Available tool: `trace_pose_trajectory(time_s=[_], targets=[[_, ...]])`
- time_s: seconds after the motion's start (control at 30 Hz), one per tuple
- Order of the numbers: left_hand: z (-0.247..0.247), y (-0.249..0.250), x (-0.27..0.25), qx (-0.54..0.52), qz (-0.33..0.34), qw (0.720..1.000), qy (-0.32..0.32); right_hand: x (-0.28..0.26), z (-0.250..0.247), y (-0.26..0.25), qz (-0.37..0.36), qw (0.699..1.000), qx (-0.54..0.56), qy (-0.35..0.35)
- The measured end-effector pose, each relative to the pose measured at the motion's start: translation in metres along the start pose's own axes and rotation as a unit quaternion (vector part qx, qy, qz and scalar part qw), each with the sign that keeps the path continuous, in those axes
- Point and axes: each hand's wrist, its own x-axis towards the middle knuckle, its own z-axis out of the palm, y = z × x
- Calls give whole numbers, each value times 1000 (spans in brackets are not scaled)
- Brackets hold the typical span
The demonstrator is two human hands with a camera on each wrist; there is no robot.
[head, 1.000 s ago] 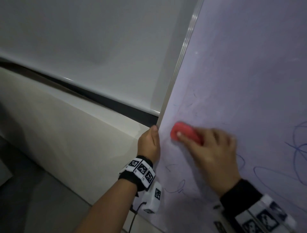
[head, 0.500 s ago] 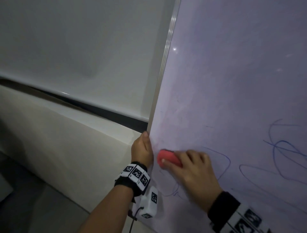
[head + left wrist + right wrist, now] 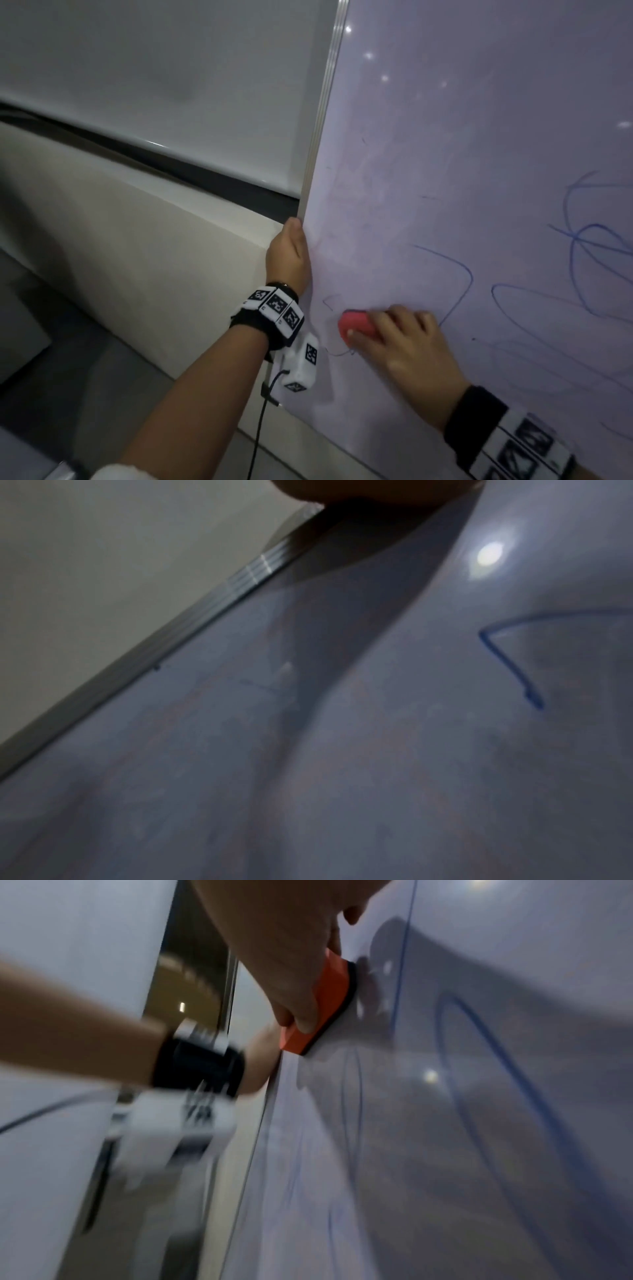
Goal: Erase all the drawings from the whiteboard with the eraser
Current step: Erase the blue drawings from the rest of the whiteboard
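The whiteboard [image 3: 462, 144] fills the right of the head view, with blue scribbles [image 3: 589, 260] on its right part and faint smears on its upper left. My right hand [image 3: 400, 346] grips a red eraser [image 3: 354, 323] and presses it flat against the board's lower left, over a short blue stroke [image 3: 337, 353]. In the right wrist view the eraser [image 3: 327, 1007] shows a dark felt pad against the board, with blue loops [image 3: 479, 1047] beside it. My left hand [image 3: 289, 257] grips the board's left metal frame [image 3: 320, 113]. Its fingers are hidden behind the edge.
A pale wall [image 3: 154, 85] and a beige ledge [image 3: 130, 240] lie left of the board. A black cable [image 3: 258, 435] hangs from the white camera box [image 3: 303, 366] on my left wrist. The left wrist view shows the board's frame [image 3: 178, 631] and a blue mark [image 3: 507, 656].
My right hand slid the eraser downward along the board's left side, wiping away marks there. The left hand kept its hold on the frame. The view shifted upward.
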Motion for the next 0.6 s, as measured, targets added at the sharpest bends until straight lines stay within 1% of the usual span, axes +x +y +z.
trace_pose_trajectory(time_s=[0.07,0.1,0.13,0.2,0.27,0.3,0.33,0.37,0.47,0.5,0.53,0.57,0.6], targets=[[0,-5,-1,24,8,1000,-1,25,-16,12,76,995,1,64],[-1,-10,-1,36,30,999,1,38,-19,12,104,991,2,87],[-2,-16,-2,48,65,997,5,45,-16,9,105,990,5,94],[-7,-28,-4,71,133,988,8,39,7,-8,39,997,6,62],[-11,-36,-6,90,164,982,3,15,33,-24,-31,1000,2,2],[-13,-38,-6,100,171,980,1,5,37,-26,-37,999,9,-24],[-13,-41,-7,111,181,977,3,1,34,-24,-32,999,18,-32],[-13,-42,-8,122,193,974,8,2,25,-21,-19,999,24,-23],[-11,-46,-8,137,205,969,15,30,-4,-4,65,996,12,58],[-11,-45,-8,134,203,970,12,41,-8,1,90,993,2,76],[-10,-45,-8,132,205,970,11,49,-7,2,103,991,-2,81],[-10,-45,-8,132,209,969,10,51,-1,-1,94,993,-1,75],[-10,-46,-8,135,215,967,10,46,9,-7,65,996,-1,62]])
